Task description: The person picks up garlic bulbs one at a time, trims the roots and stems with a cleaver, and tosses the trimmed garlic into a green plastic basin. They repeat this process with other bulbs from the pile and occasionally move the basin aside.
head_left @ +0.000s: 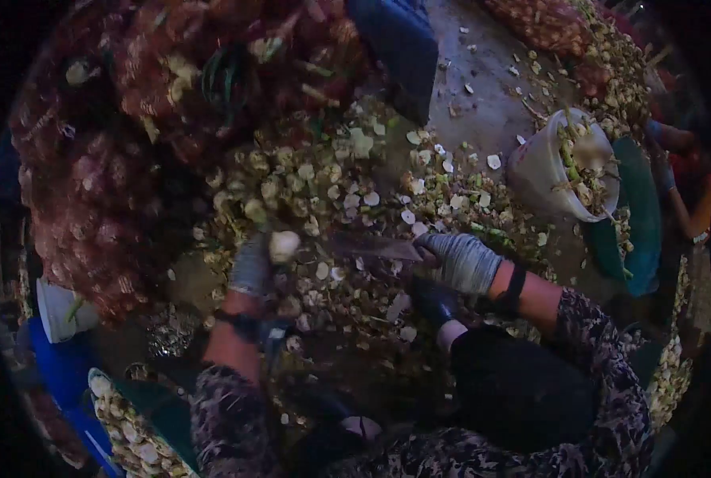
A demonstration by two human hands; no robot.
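Note:
My left hand, in a grey glove, is closed around a pale garlic bulb. My right hand, gloved as well, grips a knife whose broad dark blade points left toward the bulb, apart from it. Below both hands, cut garlic pieces and trimmings cover the ground. A heap of garlic bulbs lies just beyond the left hand. The fingers of both hands are partly hidden and dim.
Red mesh sacks of garlic rise at the left. A white bucket holding stalks and trimmings tilts at the right, beside a green container. At lower left stands another garlic-filled container. Another person's arm shows at far right.

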